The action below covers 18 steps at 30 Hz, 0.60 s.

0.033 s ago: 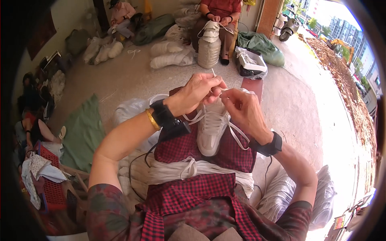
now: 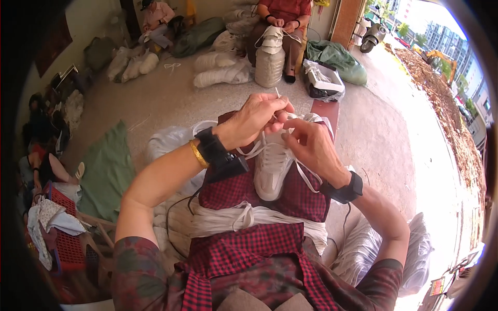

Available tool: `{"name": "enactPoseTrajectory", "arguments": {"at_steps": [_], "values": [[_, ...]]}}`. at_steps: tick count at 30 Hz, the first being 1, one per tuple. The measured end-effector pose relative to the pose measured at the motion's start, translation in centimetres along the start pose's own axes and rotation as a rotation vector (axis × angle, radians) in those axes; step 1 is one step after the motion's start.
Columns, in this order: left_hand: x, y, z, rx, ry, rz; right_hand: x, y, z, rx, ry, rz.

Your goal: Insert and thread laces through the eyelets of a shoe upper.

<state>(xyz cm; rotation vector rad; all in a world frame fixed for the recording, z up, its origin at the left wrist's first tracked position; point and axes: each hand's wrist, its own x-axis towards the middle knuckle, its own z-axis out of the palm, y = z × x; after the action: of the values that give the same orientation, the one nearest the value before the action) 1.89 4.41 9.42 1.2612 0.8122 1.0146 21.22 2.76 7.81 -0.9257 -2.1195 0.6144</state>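
Centrally, a white sneaker [image 2: 271, 167] lying on a red-checked cloth [image 2: 298, 194] over the lap, toe toward the body, white laces [image 2: 307, 176] trailing off both sides. Just above its far end, left hand [image 2: 255, 118] closed in a narrow pinch on a lace end, thin tip [image 2: 277, 93] poking up past the knuckles. Right hand [image 2: 311, 146] close beside it, fingers curled tight around a lace strand, nearly touching the left. Black wrist bands [image 2: 346, 188] on both forearms, plus a gold bangle [image 2: 197, 153] on the left. Below the shoe, a bundle of white laces [image 2: 244, 217] tied across the lap. Further out, at the right, a pale sack [image 2: 363, 249], contents impossible to make out. Beyond on the concrete floor, an open white box [image 2: 322, 79] with something pale inside, a green bag [image 2: 334, 56], stuffed white sacks [image 2: 220, 70]. Farther still, another person's hands [image 2: 282, 23] over a tall stack of white pieces [image 2: 270, 59]. At the left, a green sheet [image 2: 106, 173] and a red crate [image 2: 65, 243] draped with cloths.
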Motion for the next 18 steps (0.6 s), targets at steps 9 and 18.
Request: {"name": "enactPoseTrajectory", "arguments": {"at_steps": [9,18], "values": [[-1.4,-0.2,-11.4,-0.176,0.465,0.129,-1.1,5.8,-4.3,0.697,0.251,0.320],[-5.1,-1.6,-18.6,0.020,0.721,0.106,-5.6,12.0,-10.5,0.624,0.570,0.403]]}}
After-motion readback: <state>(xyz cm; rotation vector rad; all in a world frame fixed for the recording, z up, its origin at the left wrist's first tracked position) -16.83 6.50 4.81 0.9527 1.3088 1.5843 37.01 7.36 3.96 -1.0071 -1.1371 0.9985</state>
